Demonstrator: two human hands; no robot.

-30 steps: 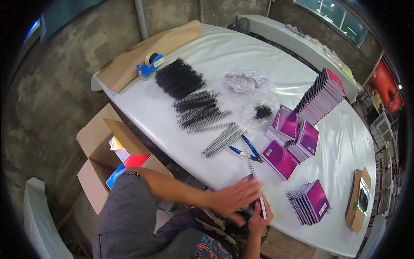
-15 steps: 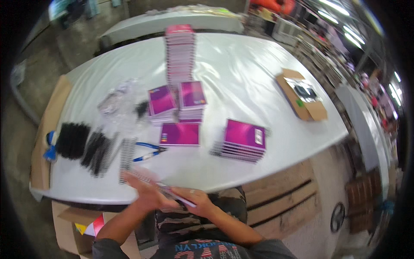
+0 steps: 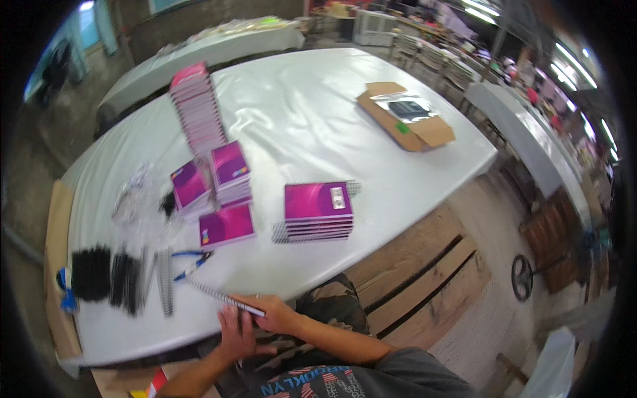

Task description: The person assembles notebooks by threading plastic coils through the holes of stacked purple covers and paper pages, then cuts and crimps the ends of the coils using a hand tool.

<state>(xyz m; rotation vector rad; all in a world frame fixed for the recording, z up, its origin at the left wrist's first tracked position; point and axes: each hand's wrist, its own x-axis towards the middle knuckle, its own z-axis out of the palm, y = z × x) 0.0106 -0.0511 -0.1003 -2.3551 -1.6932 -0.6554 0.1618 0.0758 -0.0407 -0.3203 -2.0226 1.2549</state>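
Note:
Close to the table's front edge, a thin notebook (image 3: 255, 310) is held nearly edge-on, with a dark spiral coil (image 3: 215, 292) along its upper edge, sticking out past the left end. My right hand (image 3: 280, 316) grips the notebook's right end. My left hand (image 3: 237, 337) lies below it, fingers stretched up against the coil edge and thumb apart. Just beyond are blue-handled pliers (image 3: 192, 263). Left of these lie loose spiral coils (image 3: 163, 284) and darker coil bundles (image 3: 91, 274).
Purple notebooks (image 3: 227, 224) stand in piles mid-table, with a tall stack (image 3: 198, 109) behind. Another pile (image 3: 317, 202) with coils poking out sits to the right. An opened cardboard box (image 3: 434, 132) lies far right; clear plastic bags (image 3: 133, 199) lie left.
My view has swung right, so the table's things appear further left. My left hand has shifted down along the notebook, and the right still grips it.

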